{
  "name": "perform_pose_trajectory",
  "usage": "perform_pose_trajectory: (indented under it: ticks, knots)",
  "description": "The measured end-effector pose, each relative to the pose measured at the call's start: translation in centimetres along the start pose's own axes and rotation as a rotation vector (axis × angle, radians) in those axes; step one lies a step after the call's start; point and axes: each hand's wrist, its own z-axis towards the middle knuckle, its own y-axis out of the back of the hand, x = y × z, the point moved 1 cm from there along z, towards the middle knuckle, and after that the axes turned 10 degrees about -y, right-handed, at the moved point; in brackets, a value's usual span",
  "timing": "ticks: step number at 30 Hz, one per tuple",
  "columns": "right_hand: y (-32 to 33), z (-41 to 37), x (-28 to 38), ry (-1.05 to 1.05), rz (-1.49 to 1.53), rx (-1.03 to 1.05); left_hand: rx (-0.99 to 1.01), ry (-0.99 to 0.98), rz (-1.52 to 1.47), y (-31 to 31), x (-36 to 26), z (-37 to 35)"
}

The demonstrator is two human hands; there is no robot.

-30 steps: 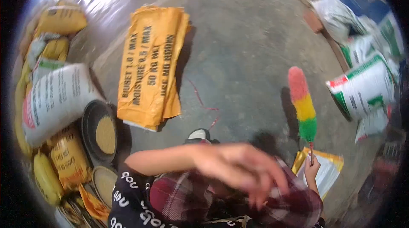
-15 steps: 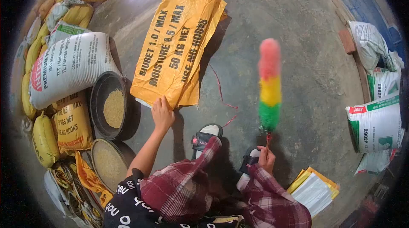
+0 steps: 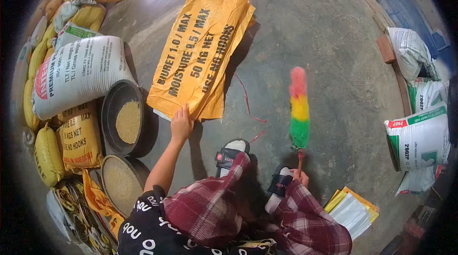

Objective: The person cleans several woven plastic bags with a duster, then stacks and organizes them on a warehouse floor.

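A stack of flattened orange sacks (image 3: 198,57) with black print lies on the concrete floor. My left hand (image 3: 182,124) is at the stack's lower edge, its fingers on top of the sack near the corner; whether they pinch it is hard to make out. My right hand (image 3: 300,177) is closed around the handle of a feather duster (image 3: 299,112), beside my right sandal. The duster's head is pink, yellow and green and points away from me. A thin red string (image 3: 246,100) lies between the stack and the duster.
Full sacks (image 3: 81,76) and two round pans of grain (image 3: 121,146) line the left side. White sacks (image 3: 417,140), a brick (image 3: 385,49) and a blue object (image 3: 410,12) are at the right. Folded yellow and white sacks (image 3: 352,214) lie at the lower right.
The duster's head has come lower in the view and nearer the floor, and my right hand is lower and partly behind my knee. My left hand remains at the stack's edge.
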Motion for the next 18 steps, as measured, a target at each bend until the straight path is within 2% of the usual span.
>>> perform_pose_trajectory:
  ticks: [2, 4, 6, 10, 16, 18]
  knots:
    - [-1.0, -1.2, 2.8, -0.019, -0.027, 0.028, 0.016, -0.026, 0.099, 0.0, -0.7, 0.2]
    - [-1.2, -1.1, 2.2, -0.073, -0.053, 0.052, 0.035, -0.055, 0.197, 0.0, -1.3, 0.5]
    - [-0.8, 0.2, -0.7, -0.054, -0.062, 0.049, 0.051, 0.049, 0.169, 0.2, -1.8, 0.5]
    - [-0.5, 0.9, -1.8, 0.055, -0.167, 0.026, -0.063, 0.035, 0.132, -0.5, -1.3, -0.1]
    - [-0.5, 2.2, -4.0, -0.046, -0.272, -0.021, -0.128, 0.034, 0.04, 0.1, -0.8, -0.5]
    - [0.3, 3.1, -6.2, -0.054, -0.235, 0.005, -0.12, -0.038, -0.04, 1.1, 0.5, -0.7]
